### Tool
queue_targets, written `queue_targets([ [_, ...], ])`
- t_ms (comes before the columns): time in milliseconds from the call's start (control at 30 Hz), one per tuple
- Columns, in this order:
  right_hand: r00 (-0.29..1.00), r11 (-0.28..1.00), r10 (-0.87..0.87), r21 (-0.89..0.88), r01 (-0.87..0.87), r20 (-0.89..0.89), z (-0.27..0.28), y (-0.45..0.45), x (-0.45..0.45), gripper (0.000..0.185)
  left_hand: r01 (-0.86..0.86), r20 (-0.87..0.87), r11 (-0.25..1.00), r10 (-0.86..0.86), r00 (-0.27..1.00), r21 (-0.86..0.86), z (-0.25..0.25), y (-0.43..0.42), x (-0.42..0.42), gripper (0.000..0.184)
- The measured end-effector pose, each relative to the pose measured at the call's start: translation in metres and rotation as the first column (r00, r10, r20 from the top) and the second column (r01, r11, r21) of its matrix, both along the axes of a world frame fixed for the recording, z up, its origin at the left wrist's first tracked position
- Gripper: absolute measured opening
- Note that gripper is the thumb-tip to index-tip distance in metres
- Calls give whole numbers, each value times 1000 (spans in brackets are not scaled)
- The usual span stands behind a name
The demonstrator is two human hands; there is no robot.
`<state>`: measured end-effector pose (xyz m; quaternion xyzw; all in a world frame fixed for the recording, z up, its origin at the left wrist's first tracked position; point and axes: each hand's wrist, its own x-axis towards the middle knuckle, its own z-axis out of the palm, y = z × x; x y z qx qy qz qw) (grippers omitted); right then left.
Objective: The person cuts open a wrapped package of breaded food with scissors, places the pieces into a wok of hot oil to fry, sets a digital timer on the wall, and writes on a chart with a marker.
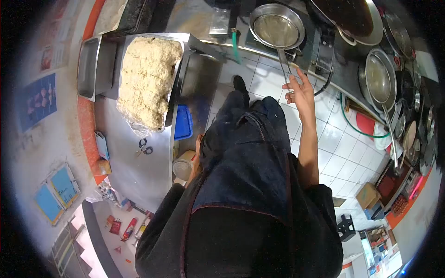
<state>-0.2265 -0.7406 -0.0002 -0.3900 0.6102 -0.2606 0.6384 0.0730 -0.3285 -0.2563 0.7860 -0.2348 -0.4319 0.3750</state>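
Observation:
My right hand (pixel 301 95) reaches forward over the floor with its fingers spread. Its fingertips are close to the long thin handle of a mesh strainer (pixel 276 30), which rests in a round metal bowl on the stove; whether they touch the handle I cannot tell. My left hand (pixel 196 160) hangs low beside the dark apron (pixel 241 171), close to a clear round plastic tub (pixel 181 170) below the counter edge. Most of its fingers are hidden. A large tray of pale, crumbly, dough-like food (pixel 148 81) on plastic wrap stands on the steel counter (pixel 134 180).
Scissors (pixel 144 148) lie on the counter, and a deep steel pan (pixel 95 67) stands at its far left. A blue bin (pixel 183 122) sits under the counter edge. To the right are a wide pan of dark liquid (pixel 347 16), another strainer (pixel 379 78) and a green hose (pixel 354 123).

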Motion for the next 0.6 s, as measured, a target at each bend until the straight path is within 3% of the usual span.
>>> queue_targets([
  [133,998,1000,12,-11,-13,-58,-3,31,-30,65,8,41,999,-9,999,37,31,-8,8,17],
  [333,987,1000,5,-25,-9,-160,2,70,-82,66,-100,16,993,100,995,63,130,-107,4,23],
  [400,966,998,2,-60,-18,-257,7,76,-94,64,-17,115,998,25,993,-64,172,-146,-1,25],
  [433,972,997,-26,-78,8,-234,1,79,-104,60,48,276,997,-30,961,-59,193,-165,-2,25],
  [467,962,995,-53,-101,27,-267,6,78,-106,57,56,298,982,1,954,-181,210,-180,-3,23],
  [533,939,982,-102,-183,43,-327,21,76,-106,51,70,479,969,54,876,-237,259,-208,-2,17],
  [600,926,969,-116,-246,26,-358,33,71,-100,47,-38,479,897,270,835,-440,263,-216,21,17],
])
